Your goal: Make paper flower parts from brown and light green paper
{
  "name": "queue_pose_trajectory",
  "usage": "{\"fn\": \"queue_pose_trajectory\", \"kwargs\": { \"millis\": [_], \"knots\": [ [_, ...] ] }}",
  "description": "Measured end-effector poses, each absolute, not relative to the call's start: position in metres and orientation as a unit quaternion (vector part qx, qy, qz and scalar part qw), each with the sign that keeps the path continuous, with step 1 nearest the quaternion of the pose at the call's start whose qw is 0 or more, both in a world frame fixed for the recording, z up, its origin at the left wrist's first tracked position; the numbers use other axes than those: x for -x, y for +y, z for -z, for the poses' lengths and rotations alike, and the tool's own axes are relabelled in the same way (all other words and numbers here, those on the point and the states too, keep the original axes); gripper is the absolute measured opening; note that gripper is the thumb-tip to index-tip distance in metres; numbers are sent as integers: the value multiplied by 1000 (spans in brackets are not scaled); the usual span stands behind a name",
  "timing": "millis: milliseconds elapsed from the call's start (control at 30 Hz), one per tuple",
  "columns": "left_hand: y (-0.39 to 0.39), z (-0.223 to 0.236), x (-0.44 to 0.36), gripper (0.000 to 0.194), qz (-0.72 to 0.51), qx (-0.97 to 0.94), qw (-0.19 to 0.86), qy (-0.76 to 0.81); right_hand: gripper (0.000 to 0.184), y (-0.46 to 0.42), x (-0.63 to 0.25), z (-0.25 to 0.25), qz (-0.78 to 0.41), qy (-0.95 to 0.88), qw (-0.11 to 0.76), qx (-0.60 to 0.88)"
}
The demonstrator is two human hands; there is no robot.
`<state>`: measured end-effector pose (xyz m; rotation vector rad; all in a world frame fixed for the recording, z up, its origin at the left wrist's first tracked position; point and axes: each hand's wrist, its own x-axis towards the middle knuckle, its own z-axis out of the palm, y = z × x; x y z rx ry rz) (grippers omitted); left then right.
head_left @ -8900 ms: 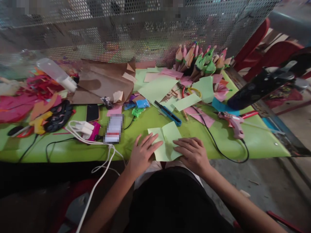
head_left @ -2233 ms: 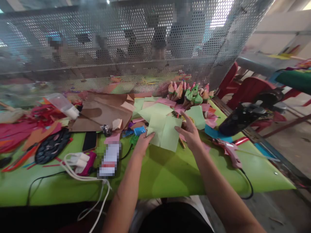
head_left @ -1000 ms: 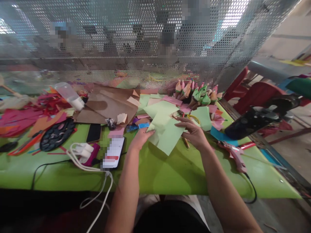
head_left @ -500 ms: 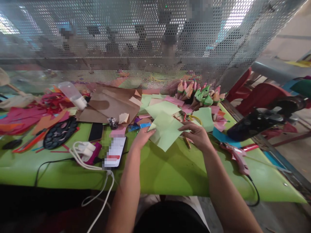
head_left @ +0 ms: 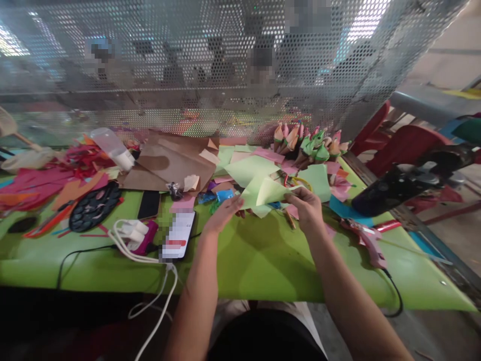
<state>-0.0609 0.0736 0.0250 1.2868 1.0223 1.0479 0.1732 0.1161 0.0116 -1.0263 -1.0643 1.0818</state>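
Observation:
A sheet of light green paper (head_left: 265, 194) is held up above the table's front middle, bent with a raised fold along its centre. My left hand (head_left: 227, 210) pinches its left corner between thumb and fingers. On the opposite corner, my right hand (head_left: 305, 203) is closed in a pinch too. Right behind the held sheet lies another pale green sheet (head_left: 250, 169) on a pile of papers. Paper flowers (head_left: 313, 145) in pink, peach and green stand bunched at the back right. A pencil-like stick (head_left: 290, 220) lies beside my right hand.
A pink glue gun (head_left: 370, 240) and a dark bottle (head_left: 394, 188) lie to the right. Leftward are a phone (head_left: 178, 235), a power strip with white chargers (head_left: 133, 233) and a black fan (head_left: 93, 206). Brown paper (head_left: 171, 160) lies before a perforated metal screen (head_left: 225, 70).
The green sheet has gone from nearly flat, with a corner pointing towards me, to bent upward at the middle. Both hands have shifted slightly, still gripping its corners.

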Motion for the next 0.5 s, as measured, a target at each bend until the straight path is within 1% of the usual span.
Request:
{"fn": "queue_pose_trajectory", "kwargs": {
  "millis": [167, 267, 333, 500],
  "knots": [
    [77, -21, 59, 64, -444, -545, 543, 460, 19, 117, -172, -10, -469, -460, 611, 442],
    [76, -22, 57, 57, -454, -554, 529, 455, 19, 117, -172, -8, -461, -462, 616, 441],
    [75, -23, 57, 52, -458, -577, 497, 458, 18, 118, -173, -7, -454, -462, 620, 443],
    [75, -21, 56, 48, -462, -609, 380, 520, 16, 119, -172, -7, -459, -449, 628, 440]
  ]
}}
